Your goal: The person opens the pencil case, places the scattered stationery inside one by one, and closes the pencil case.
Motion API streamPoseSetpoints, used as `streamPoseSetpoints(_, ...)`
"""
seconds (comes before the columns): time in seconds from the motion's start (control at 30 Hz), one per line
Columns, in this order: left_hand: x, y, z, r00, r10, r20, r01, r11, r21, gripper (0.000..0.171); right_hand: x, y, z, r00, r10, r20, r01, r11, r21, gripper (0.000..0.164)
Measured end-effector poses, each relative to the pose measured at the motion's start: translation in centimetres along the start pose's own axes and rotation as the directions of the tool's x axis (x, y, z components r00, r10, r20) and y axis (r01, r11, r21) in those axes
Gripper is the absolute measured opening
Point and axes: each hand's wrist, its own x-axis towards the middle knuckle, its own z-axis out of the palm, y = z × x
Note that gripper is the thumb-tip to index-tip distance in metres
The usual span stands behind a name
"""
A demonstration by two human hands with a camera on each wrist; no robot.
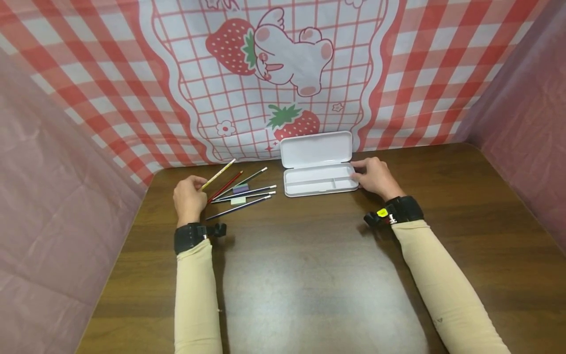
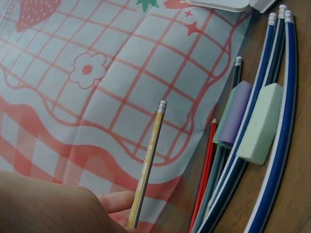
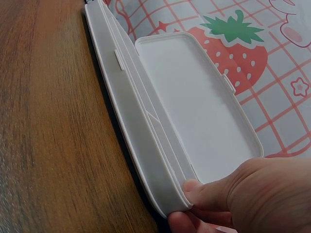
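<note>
My left hand (image 1: 189, 197) pinches a yellow pencil (image 2: 147, 167) near one end, its white eraser end pointing up and away. Beside that hand lie a red pencil (image 1: 226, 186), a dark green pencil (image 2: 237, 70) and several blue-and-white striped pencils (image 2: 286, 116). Among them are a purple-and-green eraser (image 2: 235, 112) and a pale green eraser (image 2: 261, 124). A white pencil case (image 1: 309, 188) stands with its lid (image 1: 316, 150) raised, its compartments bare. My right hand (image 1: 375, 176) grips the case's right end, thumb on the rim and fingers underneath, as the right wrist view shows.
A brown wooden table (image 1: 318, 275) carries everything. Right behind the case hangs a red-and-white strawberry cloth (image 1: 247, 113). Pink curtains (image 1: 53, 196) close off both sides.
</note>
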Motion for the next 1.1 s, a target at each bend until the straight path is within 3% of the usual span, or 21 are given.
streamPoseSetpoints(0.2, 0.0, 0.7, 0.5, 0.998, 0.052, 0.028, -0.053, 0.999, 0.005, 0.042, 0.1, 0.1, -0.1, 1.000, 0.000, 0.004, 0.000, 1.000, 0.001, 0.049)
streamPoseSetpoints(0.6, 0.8, 1.1, 0.6, 0.988, 0.152, -0.006, -0.152, 0.987, 0.054, 0.042, 0.2, 0.3, 0.0, 1.000, -0.011, 0.001, 0.011, 1.000, 0.005, 0.047)
streamPoseSetpoints(0.77, 1.9, 1.0, 0.7, 0.982, 0.189, -0.023, -0.187, 0.981, 0.047, 0.042, 0.2, 0.3, 0.0, 1.000, -0.005, 0.001, 0.005, 1.000, 0.005, 0.047)
streamPoseSetpoints(0.8, 1.5, 1.5, -0.1, 0.980, 0.196, -0.016, -0.195, 0.980, 0.036, 0.042, 0.3, 0.3, 0.1, 1.000, -0.005, 0.000, 0.005, 1.000, 0.006, 0.047)
streamPoseSetpoints(1.0, 3.6, 0.7, 0.2, 0.965, 0.254, -0.066, -0.251, 0.967, 0.041, 0.044, 0.3, 0.4, 0.1, 1.000, -0.008, -0.001, 0.008, 1.000, 0.009, 0.047)
streamPoseSetpoints(1.03, 4.5, 0.0, 1.1, 0.962, 0.259, -0.085, -0.256, 0.966, 0.047, 0.045, 0.3, 0.4, 0.1, 1.000, -0.009, 0.000, 0.009, 1.000, 0.009, 0.047)
streamPoseSetpoints(1.1, 4.3, 0.3, 1.0, 0.957, 0.270, -0.103, -0.267, 0.963, 0.044, 0.045, 0.3, 0.4, 0.0, 1.000, -0.011, 0.001, 0.011, 1.000, 0.011, 0.047)
